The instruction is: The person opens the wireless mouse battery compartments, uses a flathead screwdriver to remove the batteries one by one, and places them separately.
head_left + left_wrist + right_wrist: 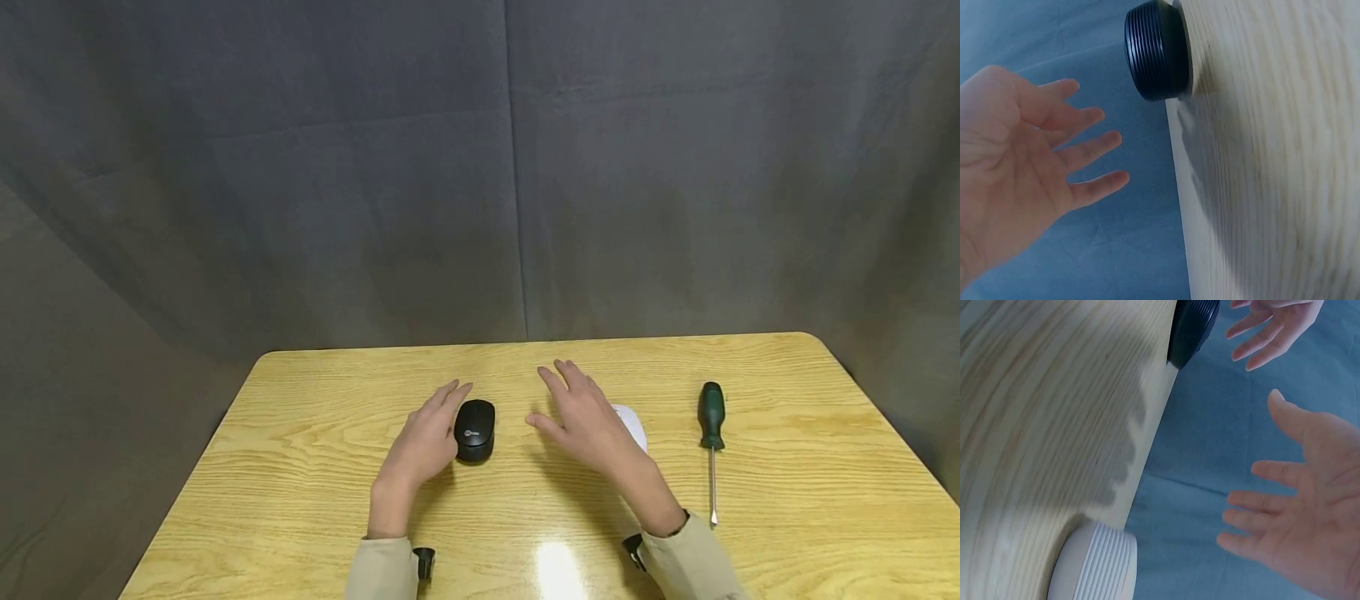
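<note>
A black computer mouse lies on the wooden table, with my left hand just to its left. In the left wrist view that hand hovers above the tabletop, fingers spread and slightly bent, palm empty. My right hand is raised over the table to the right of the black mouse, its fingers apart and holding nothing. Partly hidden behind the right hand is a white computer mouse; its ribbed side shows in the right wrist view.
A screwdriver with a dark green handle lies at the right, its tip toward the near side. The wooden table ends at a far edge before a dark grey curtain. Light reflects off the tabletop near the front.
</note>
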Demonstrator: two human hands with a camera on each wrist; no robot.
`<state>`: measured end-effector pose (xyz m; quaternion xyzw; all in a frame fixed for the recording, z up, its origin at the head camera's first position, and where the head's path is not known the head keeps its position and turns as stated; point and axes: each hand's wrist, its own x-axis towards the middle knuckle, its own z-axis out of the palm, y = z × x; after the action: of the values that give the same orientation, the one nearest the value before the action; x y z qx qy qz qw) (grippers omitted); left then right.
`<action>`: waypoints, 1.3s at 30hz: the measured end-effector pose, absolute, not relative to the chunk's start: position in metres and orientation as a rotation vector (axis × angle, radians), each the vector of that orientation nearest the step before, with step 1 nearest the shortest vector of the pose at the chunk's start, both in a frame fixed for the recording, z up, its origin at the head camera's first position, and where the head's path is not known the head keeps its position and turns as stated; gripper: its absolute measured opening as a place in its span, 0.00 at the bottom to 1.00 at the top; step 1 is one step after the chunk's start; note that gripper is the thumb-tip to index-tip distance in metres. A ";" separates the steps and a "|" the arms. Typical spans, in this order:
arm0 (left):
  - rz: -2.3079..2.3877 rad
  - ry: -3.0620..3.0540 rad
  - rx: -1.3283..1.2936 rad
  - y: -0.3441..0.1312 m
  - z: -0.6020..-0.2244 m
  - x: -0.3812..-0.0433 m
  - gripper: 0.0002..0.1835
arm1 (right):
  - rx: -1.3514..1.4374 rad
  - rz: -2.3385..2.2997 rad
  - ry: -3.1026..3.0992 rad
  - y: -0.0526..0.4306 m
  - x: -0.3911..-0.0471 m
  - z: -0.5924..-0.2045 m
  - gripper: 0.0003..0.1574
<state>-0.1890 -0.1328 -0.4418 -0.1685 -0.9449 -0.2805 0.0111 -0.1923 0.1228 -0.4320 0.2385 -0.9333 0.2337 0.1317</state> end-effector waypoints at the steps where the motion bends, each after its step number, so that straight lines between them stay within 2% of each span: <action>1: -0.868 -2.946 -0.530 -0.134 -0.442 -0.189 0.37 | 0.709 0.682 -2.705 0.121 -0.193 -0.432 0.43; 14: -0.850 -2.991 -0.566 -0.139 -0.440 -0.192 0.39 | 0.786 0.723 -2.814 0.101 -0.199 -0.435 0.41; 30: -0.935 -3.090 -0.504 -0.141 -0.443 -0.192 0.43 | 0.879 0.875 -2.920 0.074 -0.203 -0.450 0.48; 39: -0.924 -3.147 -0.513 -0.136 -0.446 -0.191 0.42 | 0.892 0.890 -3.017 0.066 -0.198 -0.455 0.46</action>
<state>-0.1911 -0.1364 -0.4459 -0.1540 -0.9442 -0.2772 -0.0888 -0.1982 0.0661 -0.4546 0.2723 -0.9208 0.2717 -0.0639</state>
